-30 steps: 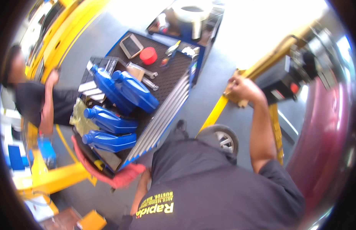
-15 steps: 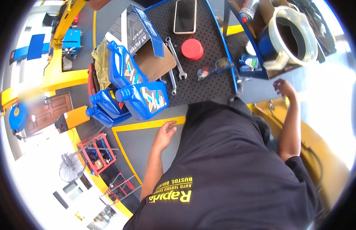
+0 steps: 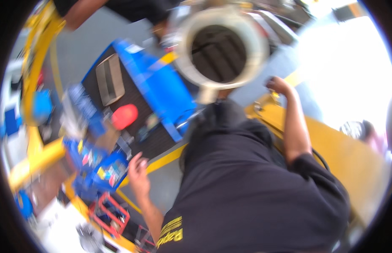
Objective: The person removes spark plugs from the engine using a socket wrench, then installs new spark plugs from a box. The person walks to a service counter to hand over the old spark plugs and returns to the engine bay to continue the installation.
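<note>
Left hand (image 3: 139,173) now nearer blue jugs (image 3: 105,170) — open, empty, right hand (image 3: 278,85) gripping yellow lift arm (image 3: 331,143).

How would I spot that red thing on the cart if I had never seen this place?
Start at the blue cart with its dark top, left of the person's black shirt. On that dark surface, past the person's open left hand, lies a red rounded lid. It is the only red piece on the cart top; its neighbours are blue jugs and a grey rectangular tray.
</note>
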Demonstrator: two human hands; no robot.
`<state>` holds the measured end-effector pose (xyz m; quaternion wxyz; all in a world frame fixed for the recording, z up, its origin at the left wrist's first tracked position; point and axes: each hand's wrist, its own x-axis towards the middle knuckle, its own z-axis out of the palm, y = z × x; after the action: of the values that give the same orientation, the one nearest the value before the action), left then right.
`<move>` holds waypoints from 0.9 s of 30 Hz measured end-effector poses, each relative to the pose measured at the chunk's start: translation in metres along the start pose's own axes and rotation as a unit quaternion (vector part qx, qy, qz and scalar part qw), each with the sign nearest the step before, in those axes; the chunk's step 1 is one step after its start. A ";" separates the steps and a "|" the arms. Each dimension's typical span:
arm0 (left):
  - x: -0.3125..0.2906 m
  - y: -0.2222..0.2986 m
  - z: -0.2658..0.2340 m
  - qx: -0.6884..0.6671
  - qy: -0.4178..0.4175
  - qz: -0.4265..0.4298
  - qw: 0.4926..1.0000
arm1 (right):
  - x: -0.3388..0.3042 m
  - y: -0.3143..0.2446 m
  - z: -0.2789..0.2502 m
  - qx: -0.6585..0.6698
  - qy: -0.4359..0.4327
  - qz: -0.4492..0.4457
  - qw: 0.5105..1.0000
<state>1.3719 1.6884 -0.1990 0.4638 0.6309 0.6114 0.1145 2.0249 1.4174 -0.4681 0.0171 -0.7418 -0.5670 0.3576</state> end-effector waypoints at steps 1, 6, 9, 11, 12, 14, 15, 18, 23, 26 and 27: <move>-0.008 0.001 0.007 0.033 0.024 0.004 0.999 | 0.015 -0.031 -0.041 0.069 -0.079 0.113 0.988; -0.008 0.064 0.049 0.126 -0.066 -0.149 0.979 | -0.017 -0.032 -0.148 0.164 0.101 0.381 0.904; -0.014 0.097 0.083 0.255 -0.177 -0.195 0.930 | -0.017 -0.017 -0.188 0.207 0.114 0.354 0.905; -0.021 0.119 0.104 0.223 -0.241 -0.239 0.914 | -0.018 -0.031 -0.217 0.208 0.118 0.285 0.928; -0.020 0.129 0.118 0.190 -0.252 -0.267 0.911 | -0.013 -0.044 -0.238 0.212 0.061 0.293 0.930; -0.018 0.141 0.136 0.155 -0.263 -0.282 0.909 | -0.015 -0.048 -0.238 0.188 0.011 0.268 0.945; -0.015 0.145 0.143 0.152 -0.245 -0.278 0.916 | -0.017 -0.042 -0.227 0.164 0.020 0.238 0.957; -0.015 0.150 0.159 0.164 -0.202 -0.284 0.923 | -0.027 -0.042 -0.240 0.186 -0.061 0.184 0.963; -0.013 0.172 0.186 0.248 -0.218 -0.313 0.891 | -0.019 -0.025 -0.281 0.200 0.167 0.224 0.939; -0.015 0.153 0.186 0.211 -0.215 -0.353 0.886 | 0.010 -0.014 -0.264 0.157 0.276 0.180 0.931; -0.014 0.147 0.186 0.202 -0.212 -0.357 0.887 | 0.021 -0.010 -0.258 0.150 0.264 0.174 0.937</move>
<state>1.5990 1.6199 -0.1872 0.4545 0.4595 0.6924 -0.3207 2.1606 1.5368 -0.2826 0.2147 -0.8854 -0.3437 0.2276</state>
